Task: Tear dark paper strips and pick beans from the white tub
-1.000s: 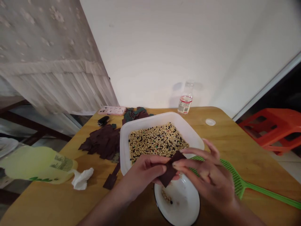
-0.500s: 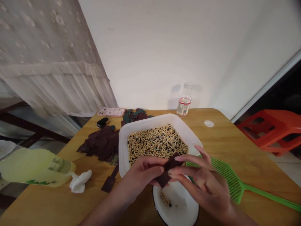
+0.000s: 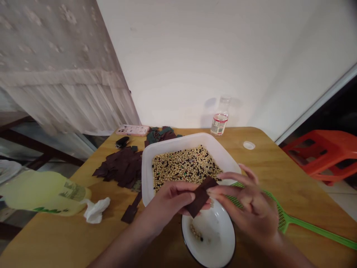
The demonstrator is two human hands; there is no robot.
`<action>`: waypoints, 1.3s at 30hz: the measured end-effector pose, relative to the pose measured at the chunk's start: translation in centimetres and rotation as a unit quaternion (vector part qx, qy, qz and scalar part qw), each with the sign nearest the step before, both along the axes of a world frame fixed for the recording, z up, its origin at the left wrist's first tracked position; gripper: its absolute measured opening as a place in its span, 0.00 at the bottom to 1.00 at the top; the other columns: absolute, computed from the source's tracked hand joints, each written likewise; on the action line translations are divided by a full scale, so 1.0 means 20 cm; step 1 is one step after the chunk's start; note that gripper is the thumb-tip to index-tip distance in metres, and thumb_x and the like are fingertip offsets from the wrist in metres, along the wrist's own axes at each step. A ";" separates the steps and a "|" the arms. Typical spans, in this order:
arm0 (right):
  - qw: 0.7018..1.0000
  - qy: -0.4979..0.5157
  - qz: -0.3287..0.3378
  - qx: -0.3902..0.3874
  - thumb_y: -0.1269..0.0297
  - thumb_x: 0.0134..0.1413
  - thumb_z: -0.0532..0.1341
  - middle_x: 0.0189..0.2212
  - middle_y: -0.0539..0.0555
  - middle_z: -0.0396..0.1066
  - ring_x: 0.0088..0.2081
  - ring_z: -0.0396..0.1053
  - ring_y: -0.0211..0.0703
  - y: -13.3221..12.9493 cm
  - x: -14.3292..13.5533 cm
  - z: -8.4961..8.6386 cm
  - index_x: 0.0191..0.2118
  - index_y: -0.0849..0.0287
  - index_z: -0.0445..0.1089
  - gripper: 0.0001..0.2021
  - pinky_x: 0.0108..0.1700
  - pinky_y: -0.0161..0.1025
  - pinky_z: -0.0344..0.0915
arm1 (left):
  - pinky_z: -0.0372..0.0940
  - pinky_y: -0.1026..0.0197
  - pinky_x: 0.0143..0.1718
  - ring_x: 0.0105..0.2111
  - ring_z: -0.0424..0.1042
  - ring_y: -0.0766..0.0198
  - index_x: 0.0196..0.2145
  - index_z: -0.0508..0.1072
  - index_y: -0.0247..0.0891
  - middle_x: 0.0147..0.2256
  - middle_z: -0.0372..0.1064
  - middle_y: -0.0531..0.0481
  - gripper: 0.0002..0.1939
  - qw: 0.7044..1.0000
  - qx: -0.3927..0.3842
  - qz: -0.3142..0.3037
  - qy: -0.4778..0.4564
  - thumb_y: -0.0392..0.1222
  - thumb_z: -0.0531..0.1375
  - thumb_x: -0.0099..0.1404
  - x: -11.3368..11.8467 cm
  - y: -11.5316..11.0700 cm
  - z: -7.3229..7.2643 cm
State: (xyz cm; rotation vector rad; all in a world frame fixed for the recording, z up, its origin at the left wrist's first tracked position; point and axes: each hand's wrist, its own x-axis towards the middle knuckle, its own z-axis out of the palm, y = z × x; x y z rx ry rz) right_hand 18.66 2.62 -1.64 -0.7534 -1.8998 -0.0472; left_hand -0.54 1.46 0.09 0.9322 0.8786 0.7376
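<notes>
The wooden table [image 3: 279, 175] lay before you, bearing the white tub [image 3: 147, 167], with the bowl [image 3: 220, 242] just on its near side. Left of the tub sat a pile of brown pieces [image 3: 122, 167]. Your left hand [image 3: 170, 201] gripped one brown piece [image 3: 199, 199] between thumb and fingers, over the bowl's far edge; your right hand [image 3: 251, 208] held its edge by the fingertips. You seemed to be working that edge, which likely called for a steady left grip. Small pale and dark grains [image 3: 181, 167] covered the tub's floor.
</notes>
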 end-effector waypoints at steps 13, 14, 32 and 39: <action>1.000 -0.010 0.022 0.010 0.76 0.49 0.63 0.25 0.40 0.78 0.34 0.76 0.39 0.00 0.00 0.00 0.30 0.52 0.66 0.10 0.56 0.46 0.56 | 0.65 0.64 0.34 0.34 0.75 0.61 0.39 0.78 0.41 0.33 0.77 0.48 0.12 1.000 -0.004 0.001 0.010 0.41 0.60 0.57 -0.01 0.00 0.00; 1.000 0.001 0.011 0.012 0.77 0.49 0.64 0.25 0.40 0.78 0.35 0.76 0.40 0.01 0.00 0.00 0.28 0.52 0.65 0.11 0.56 0.46 0.57 | 0.65 0.63 0.35 0.37 0.75 0.60 0.39 0.78 0.41 0.35 0.77 0.48 0.12 1.000 -0.005 -0.002 0.007 0.42 0.60 0.57 0.00 0.00 0.00; 1.000 0.000 -0.016 0.005 0.76 0.50 0.63 0.25 0.42 0.77 0.43 0.74 0.46 -0.02 0.00 0.00 0.25 0.52 0.66 0.11 0.50 0.48 0.61 | 0.62 0.66 0.33 0.32 0.72 0.65 0.39 0.77 0.41 0.34 0.76 0.50 0.11 0.999 0.021 -0.036 0.035 0.42 0.59 0.59 0.00 -0.01 -0.01; 1.000 0.016 0.006 -0.026 0.77 0.49 0.63 0.22 0.43 0.76 0.42 0.74 0.46 -0.02 -0.02 0.00 0.24 0.53 0.63 0.12 0.47 0.48 0.63 | 0.61 0.66 0.33 0.30 0.69 0.67 0.38 0.78 0.41 0.30 0.75 0.51 0.11 0.997 0.029 -0.054 0.041 0.41 0.58 0.59 0.00 -0.02 -0.01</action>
